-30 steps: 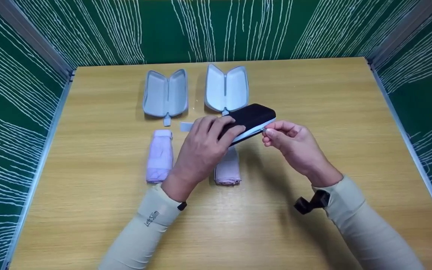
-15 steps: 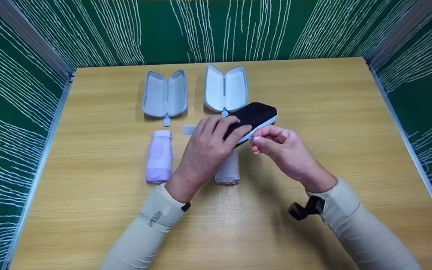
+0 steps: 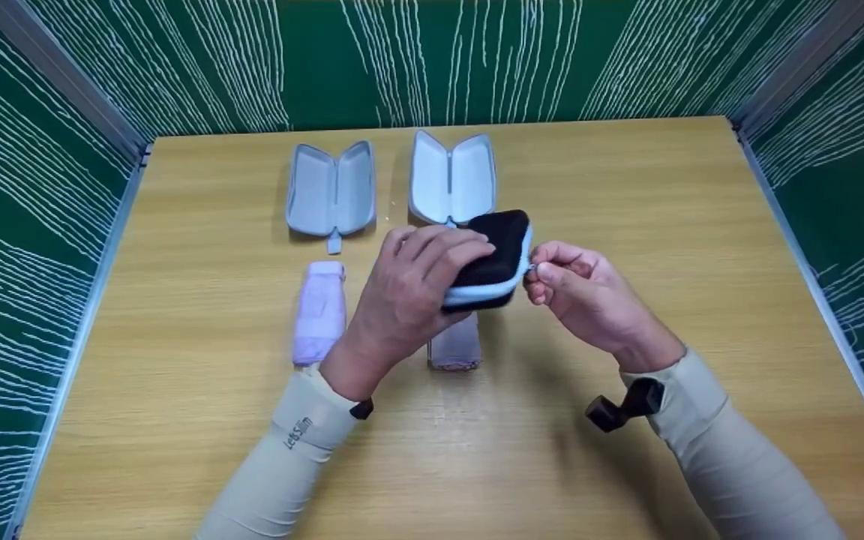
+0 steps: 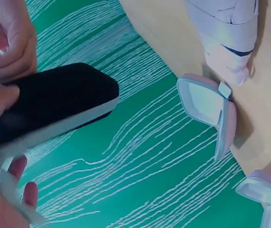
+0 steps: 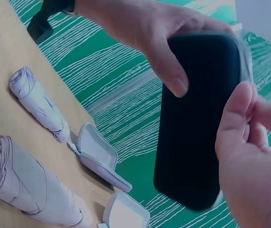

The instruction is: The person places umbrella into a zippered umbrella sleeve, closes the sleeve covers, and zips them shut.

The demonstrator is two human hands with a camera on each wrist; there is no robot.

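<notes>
A person's two hands worked over a pale wooden table (image 3: 664,195), both in view from the head. The left hand (image 3: 402,300) gripped a black case (image 3: 503,244), its fingers bent over the top and its thumb along one side. The case was held tilted in the air above the table, in front of the person, with a light blue zipper (image 3: 481,292) running around its edge. The right hand (image 3: 589,296) pinched the small zipper pull (image 3: 530,268) between thumb and forefinger, at the case's right side. Farther back on the table stood two open cases side by side, apart from each other: a grayish one (image 3: 331,191) on the left and a pale blue one (image 3: 452,180) on the right. Nearer lay two rolled cloth bundles, a lilac one (image 3: 319,315) left of the held case and a duller one (image 3: 455,346) partly hidden beneath it. Green walls (image 3: 439,67) with wavy white lines surrounded the table.
</notes>
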